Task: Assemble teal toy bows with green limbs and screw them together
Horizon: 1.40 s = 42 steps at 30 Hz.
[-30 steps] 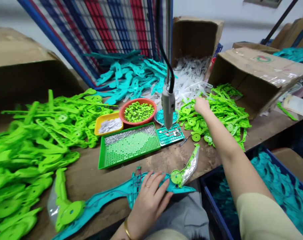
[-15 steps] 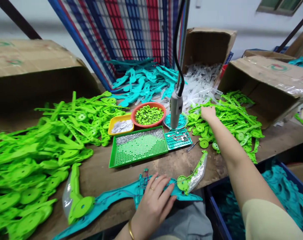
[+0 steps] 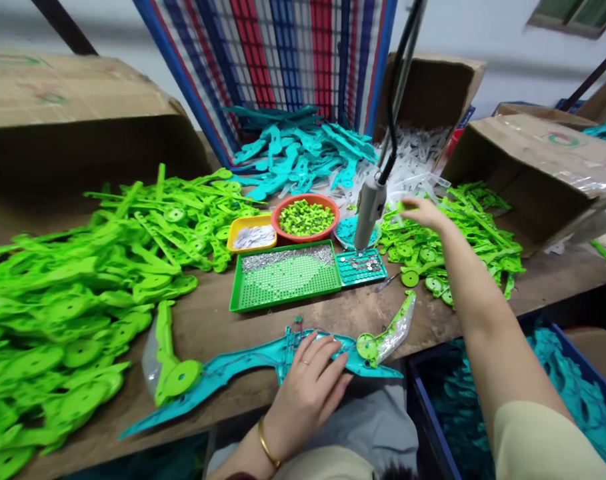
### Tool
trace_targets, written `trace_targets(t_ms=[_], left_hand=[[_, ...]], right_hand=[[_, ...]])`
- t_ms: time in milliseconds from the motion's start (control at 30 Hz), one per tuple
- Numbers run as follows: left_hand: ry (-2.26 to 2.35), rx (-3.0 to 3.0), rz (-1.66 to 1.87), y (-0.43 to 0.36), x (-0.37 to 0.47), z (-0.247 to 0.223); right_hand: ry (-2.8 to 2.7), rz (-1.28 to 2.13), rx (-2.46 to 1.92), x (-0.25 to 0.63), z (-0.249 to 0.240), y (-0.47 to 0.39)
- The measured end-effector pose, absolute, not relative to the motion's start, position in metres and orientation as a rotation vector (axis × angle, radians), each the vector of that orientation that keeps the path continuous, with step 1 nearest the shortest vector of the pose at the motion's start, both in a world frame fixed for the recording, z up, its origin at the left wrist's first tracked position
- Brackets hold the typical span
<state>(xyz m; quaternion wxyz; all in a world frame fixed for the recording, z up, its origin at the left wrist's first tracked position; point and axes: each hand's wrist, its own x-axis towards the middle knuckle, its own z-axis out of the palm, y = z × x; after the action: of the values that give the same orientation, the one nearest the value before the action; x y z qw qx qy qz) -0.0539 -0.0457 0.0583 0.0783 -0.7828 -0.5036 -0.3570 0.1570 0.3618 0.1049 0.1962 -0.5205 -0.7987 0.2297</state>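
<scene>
My left hand lies over the middle of a long teal plastic shell, its fingers stretched out and resting on it. Thin wires run inside the shell. A green arm piece with a clear cover is joined at its left part, and a second such piece at its right. My right hand is above the near-left side of a heap of green plastic parts, fingers pointing left and apart, with nothing visible in them. Close to its left hangs a grey electric screwdriver.
A green perforated tray of screws and a teal tray of small metal discs lie ahead. Behind are a red bowl, a yellow tray and teal parts. Green parts pile up left; a blue crate stands lower right.
My right hand has come up off the green heap, its fingers now pointing toward the screwdriver. My left hand stays on the teal shell. The whole view has shifted slightly.
</scene>
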Motion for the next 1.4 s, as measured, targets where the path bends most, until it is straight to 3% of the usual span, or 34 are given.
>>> trace_targets(t_ms=[200,367,500,633,767,1400], left_hand=[[-1.5,-2.363,-1.087,-0.049,-0.052,0.053],[-1.495,-2.422,-1.07,-0.05,-0.05,0.047],[-1.541,-2.439,-0.969,-0.047,-0.051,0.034],[-1.597,-2.497,-0.886,-0.041,-0.046,0.018],[-1.642,-2.532,-0.854,-0.038,-0.039,0.01],[-1.796,-2.637,-0.632,-0.034,-0.039,0.003]], right_hand=[[-1.704,0.801,-1.074,0.228,0.17,0.355],[-1.603,1.121,-0.722,0.249,0.193,0.269],[-1.719,1.06,-0.801,0.216,0.162,0.179],[-2.429,0.703,-1.046,0.18,0.107,0.108],[-2.724,0.508,-0.993,0.162,0.072,0.076],[-2.996,0.409,-0.882,0.146,0.064,0.066]])
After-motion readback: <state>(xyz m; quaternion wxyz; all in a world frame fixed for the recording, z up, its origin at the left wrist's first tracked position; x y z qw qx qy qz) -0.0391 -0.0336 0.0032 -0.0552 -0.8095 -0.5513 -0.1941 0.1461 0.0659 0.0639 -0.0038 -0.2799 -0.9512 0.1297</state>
